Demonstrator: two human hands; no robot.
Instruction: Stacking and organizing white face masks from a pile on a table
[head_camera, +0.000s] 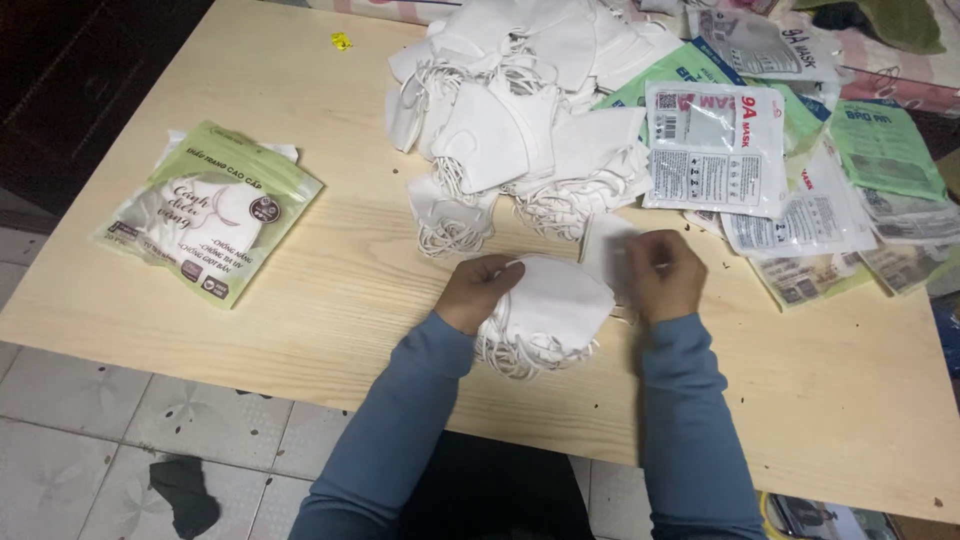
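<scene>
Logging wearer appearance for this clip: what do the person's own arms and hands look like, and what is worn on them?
Both arms are covered by long, snug sleeves of plain blue-grey fabric, reaching to the wrists, with no visible markings or cuffs of another colour. The left hand and right hand are bare: no gloves, rings, watch or bracelets can be seen.

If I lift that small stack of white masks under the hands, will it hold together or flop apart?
The stack of white masks probably feels light and soft: thin folded fabric. It may well slide apart, since the layers are loose and only the left hand steadies them. The ear loops spill out below, so they would likely dangle and snag.
</scene>
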